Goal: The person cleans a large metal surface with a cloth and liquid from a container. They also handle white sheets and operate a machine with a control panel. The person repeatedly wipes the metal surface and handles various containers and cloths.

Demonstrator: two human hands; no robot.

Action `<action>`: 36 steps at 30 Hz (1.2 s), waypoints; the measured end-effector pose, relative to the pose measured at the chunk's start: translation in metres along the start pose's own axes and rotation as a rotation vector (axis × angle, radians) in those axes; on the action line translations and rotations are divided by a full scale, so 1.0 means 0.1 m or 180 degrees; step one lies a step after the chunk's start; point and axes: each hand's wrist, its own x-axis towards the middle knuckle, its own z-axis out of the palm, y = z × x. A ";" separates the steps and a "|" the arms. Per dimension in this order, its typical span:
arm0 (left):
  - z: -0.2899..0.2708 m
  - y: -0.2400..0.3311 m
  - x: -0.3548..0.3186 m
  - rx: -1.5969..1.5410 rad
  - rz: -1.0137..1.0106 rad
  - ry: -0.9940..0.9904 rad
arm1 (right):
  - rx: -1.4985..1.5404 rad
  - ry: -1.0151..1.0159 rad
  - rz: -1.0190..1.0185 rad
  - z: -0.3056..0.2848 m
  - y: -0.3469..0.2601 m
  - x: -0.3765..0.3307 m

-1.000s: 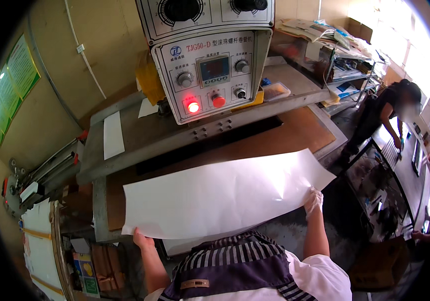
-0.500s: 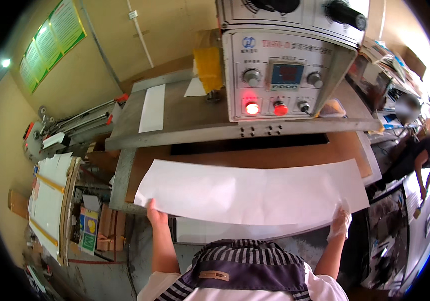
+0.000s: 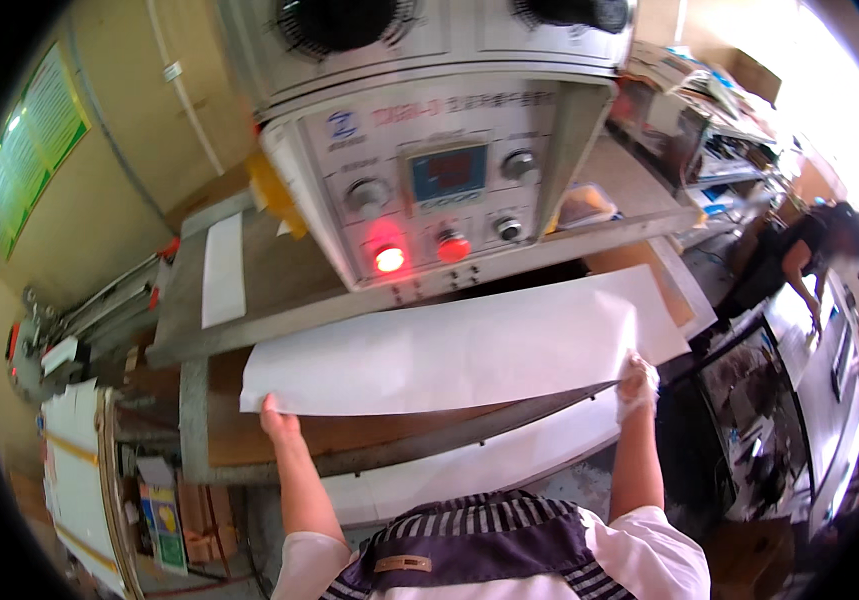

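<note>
A long white sheet (image 3: 449,350) stretches between my hands above the brown bed of a grey machine. My left hand (image 3: 280,418) is closed on its near left corner, thumb visible along the edge. At the near right part, my right hand (image 3: 637,385), in a thin translucent glove, grips the sheet too. Its far edge reaches the dark gap under the machine's metal ledge (image 3: 279,330). Part of the brown bed (image 3: 349,435) shows below the sheet. Nearer to me and lower, another long white surface (image 3: 509,458) lies in front of the bed.
The control box (image 3: 429,190) rises over the ledge, with knobs, a small display and a lit red lamp (image 3: 389,259). A narrow white strip (image 3: 224,270) rests on the ledge's left. At left stands a white-topped rack (image 3: 74,480). Another person (image 3: 799,245) bends over a table at right.
Both hands have carried the white sheet forward toward the gap, exposing more of the brown bed. The view has tilted and turned, and the person at right has come further into it.
</note>
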 end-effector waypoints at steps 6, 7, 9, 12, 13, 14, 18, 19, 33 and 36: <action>-0.11 0.40 0.52 0.0151 0.0513 -0.0230 | -0.3455 0.0051 -0.0073 0.95 0.75 -0.06; -0.01 0.40 0.50 0.0458 0.1086 -0.0046 | -0.4336 -0.0255 -0.0769 1.01 0.80 0.00; 0.52 0.32 0.21 0.2081 0.2731 0.0954 | -0.4243 -0.0230 -0.0213 1.16 0.89 0.25; 1.33 0.36 -0.43 0.3858 0.5156 0.0229 | -0.1933 0.0937 0.1237 1.50 1.13 0.34; 1.67 0.25 -0.59 0.4069 0.5312 -0.0379 | -0.1498 0.0905 0.1277 1.44 1.23 0.47; 1.95 0.13 -0.73 0.4278 0.5418 -0.1003 | -0.1245 0.0914 0.1310 1.37 1.28 0.60; 2.22 -0.07 -0.61 0.5701 0.4223 -0.1804 | -0.3083 0.0571 0.1487 1.67 1.24 0.34; 2.22 -0.09 -0.55 0.6006 0.4117 -0.1578 | -0.3438 0.0435 0.1523 1.76 1.19 0.28; 2.33 -0.19 -0.47 0.5776 0.3891 -0.1699 | 0.0031 0.0211 0.0992 1.08 1.08 0.21; 2.25 -0.15 -0.49 0.5651 0.4168 -0.1602 | -0.0543 -0.0206 0.0592 1.08 0.95 -0.20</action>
